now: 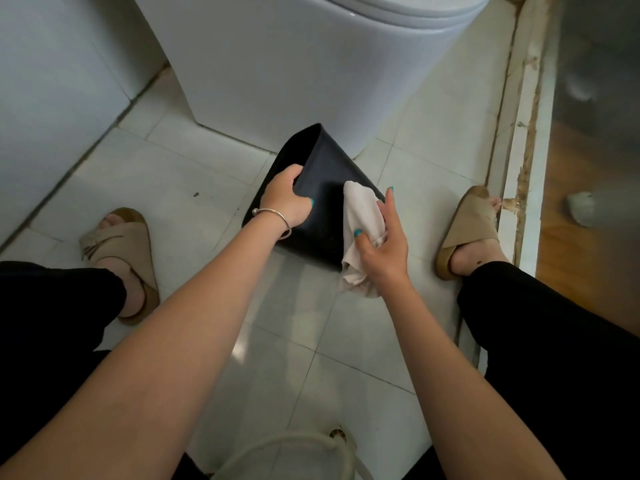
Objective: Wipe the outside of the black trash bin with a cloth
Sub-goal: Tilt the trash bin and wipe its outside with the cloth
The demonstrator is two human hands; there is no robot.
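Down on the bathroom floor [166,174], the black trash bin [329,168] lies tipped on its side in front of the toilet base [277,64].

The left hand [285,199] curls over the bin's rim, fingers inside and thumb outside — likely to steady it and turn a fresh face upward — while the right hand [384,237] pinches a pale cloth [360,216] between thumb and fingers and lays it against the bin's outer wall, seemingly mid-wipe.
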